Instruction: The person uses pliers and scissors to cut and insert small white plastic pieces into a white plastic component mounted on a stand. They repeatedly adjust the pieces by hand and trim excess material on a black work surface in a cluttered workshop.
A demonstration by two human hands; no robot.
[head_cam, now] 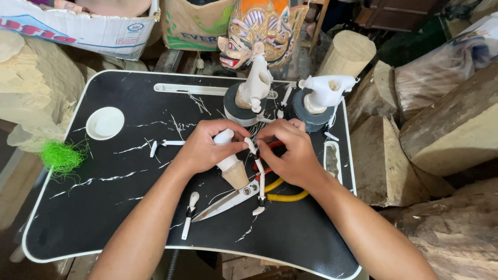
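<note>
My left hand (205,148) grips a white carved puppet torso with a bare wooden cone base (232,167), tilted on the black marbled tray table (119,176). My right hand (290,150) pinches a thin white jointed puppet arm (259,179) that hangs from the torso's shoulder down to a small white hand. Red-handled pliers (267,158) lie partly hidden under my right hand. Scissors with yellow handles (244,196) lie just below the torso.
Two white carved torsos (255,85) (327,92) stand on grey tape rolls at the tray's far edge. A white dish (105,123) sits left, another loose puppet arm (189,207) near the front. A painted mask (259,31), wood blocks (441,129) and green fibre (62,155) surround the tray.
</note>
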